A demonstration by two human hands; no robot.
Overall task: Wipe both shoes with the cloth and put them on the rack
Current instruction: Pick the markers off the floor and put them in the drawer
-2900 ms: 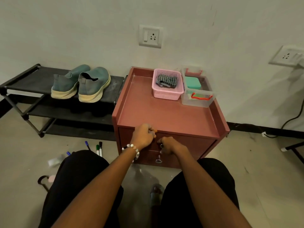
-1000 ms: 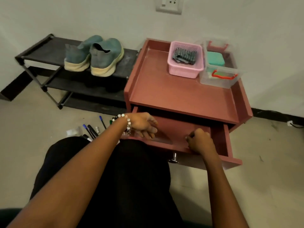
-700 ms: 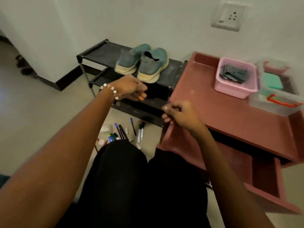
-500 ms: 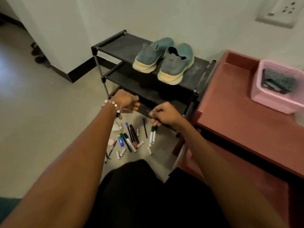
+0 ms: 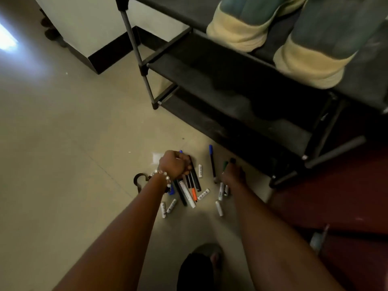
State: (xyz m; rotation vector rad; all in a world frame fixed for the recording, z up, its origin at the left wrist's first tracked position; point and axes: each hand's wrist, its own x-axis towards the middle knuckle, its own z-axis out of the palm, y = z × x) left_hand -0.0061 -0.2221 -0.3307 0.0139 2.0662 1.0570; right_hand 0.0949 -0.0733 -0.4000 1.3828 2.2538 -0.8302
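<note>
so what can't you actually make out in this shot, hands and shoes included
- Shoes, head view: toes cut off by the top edge, heels blurred.
- Cloth: out of frame.
- Left hand: its back hides the fingers among the pens, so any hold is unclear.
- Right hand: dark and blurred over a green marker; hold unclear.
- Batteries: print too small to read.

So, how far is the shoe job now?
Both shoes sit on the top shelf of the rack, so placing looks done; whether they were wiped cannot be told. No cloth shows. The left hand and right hand are down among pens on the floor, apart from the shoe job.
</note>
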